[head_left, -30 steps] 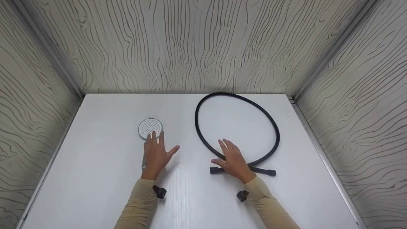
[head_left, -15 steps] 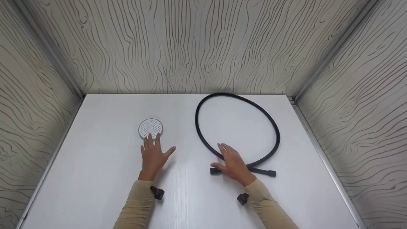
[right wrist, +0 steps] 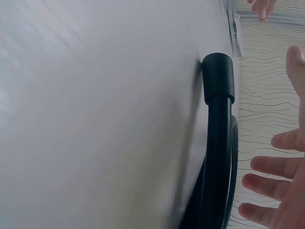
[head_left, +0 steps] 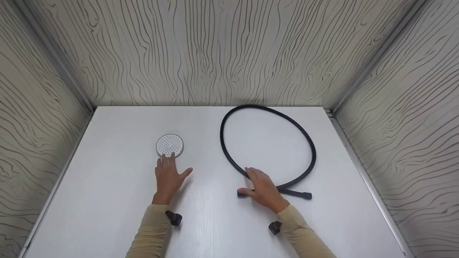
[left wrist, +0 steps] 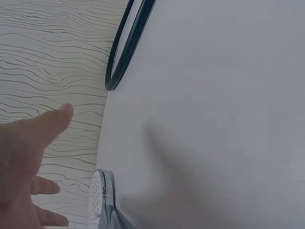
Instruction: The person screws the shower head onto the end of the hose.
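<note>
At the near side, two tan sleeves (head_left: 152,229) reach in over the white surface (head_left: 204,222), each with a small black camera (head_left: 174,218) at the wrist. The left hand (head_left: 167,179) is on the left, its fingers spread and its thumb stretched out to the right, holding nothing. The right hand (head_left: 264,190) hangs above the hose (head_left: 222,134), its fingers fairly straight and close together, thumb apart, also with hold of nothing; the right wrist view shows a gap between this hand and the hose.

Compared with a second ago, both hands are drawn back a little toward the near edge, the left one also farther left. The left fingertips, which covered the middle of the shower head (head_left: 169,144), now overlap only its near rim in the head view. The right thumb now partly covers the hose's left end (head_left: 241,195), which showed fully before.

The black hose lies where it was on the right, its ends crossing at the near side, its right end (head_left: 307,195) just beyond the right hand. The shower head has not moved either: it lies on the left, holed face up, the handle (left wrist: 114,219) toward the near side. The hose's loop reaches far back, close to the patterned wall (head_left: 215,53).
</note>
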Available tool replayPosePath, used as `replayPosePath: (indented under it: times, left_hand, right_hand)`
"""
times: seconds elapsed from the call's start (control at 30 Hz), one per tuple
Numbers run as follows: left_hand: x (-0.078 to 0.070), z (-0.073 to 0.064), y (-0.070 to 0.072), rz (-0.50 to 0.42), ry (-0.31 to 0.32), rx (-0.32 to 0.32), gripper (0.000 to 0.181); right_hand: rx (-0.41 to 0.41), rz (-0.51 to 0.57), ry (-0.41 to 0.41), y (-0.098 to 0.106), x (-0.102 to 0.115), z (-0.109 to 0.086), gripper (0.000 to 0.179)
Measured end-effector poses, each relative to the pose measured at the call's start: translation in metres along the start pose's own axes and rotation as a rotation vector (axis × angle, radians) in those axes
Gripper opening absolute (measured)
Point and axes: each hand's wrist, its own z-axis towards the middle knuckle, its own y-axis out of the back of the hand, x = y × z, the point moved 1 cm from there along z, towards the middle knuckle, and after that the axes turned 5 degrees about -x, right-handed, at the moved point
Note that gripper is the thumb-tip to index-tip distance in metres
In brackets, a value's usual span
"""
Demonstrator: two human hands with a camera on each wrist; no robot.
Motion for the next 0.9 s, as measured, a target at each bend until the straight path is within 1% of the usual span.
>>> replayPosePath:
  times: [0.13, 0.2, 0.33, 0.53, 0.63, 0.77, 0.9]
  left_hand:
    - [0.004, 0.000, 0.000, -0.015, 0.026, 0.023, 0.093]
    - [0.006, 0.000, -0.001, -0.026, 0.048, 0.038, 0.093]
    - [0.009, 0.000, -0.002, -0.037, 0.082, 0.045, 0.093]
    - [0.015, -0.001, -0.001, -0.052, 0.153, 0.090, 0.094]
    - [0.018, 0.000, 0.000, -0.056, 0.157, 0.080, 0.092]
    - [0.020, 0.001, 0.002, -0.075, 0.164, 0.069, 0.090]
    - [0.020, 0.002, 0.003, -0.081, 0.184, 0.075, 0.089]
  right_hand:
    - [-0.003, -0.003, 0.022, -0.002, -0.001, -0.002, 0.078]
    - [0.002, 0.008, 0.018, -0.003, -0.001, -0.002, 0.076]
    - [0.018, 0.043, 0.007, -0.004, -0.001, -0.004, 0.074]
    - [0.005, 0.049, 0.031, -0.009, 0.000, -0.007, 0.071]
    - [0.000, 0.042, 0.040, -0.009, 0.001, -0.008, 0.069]
    - [0.007, 0.028, 0.032, -0.009, 0.003, -0.008, 0.066]
    - [0.024, 0.005, 0.039, -0.009, 0.004, -0.009, 0.067]
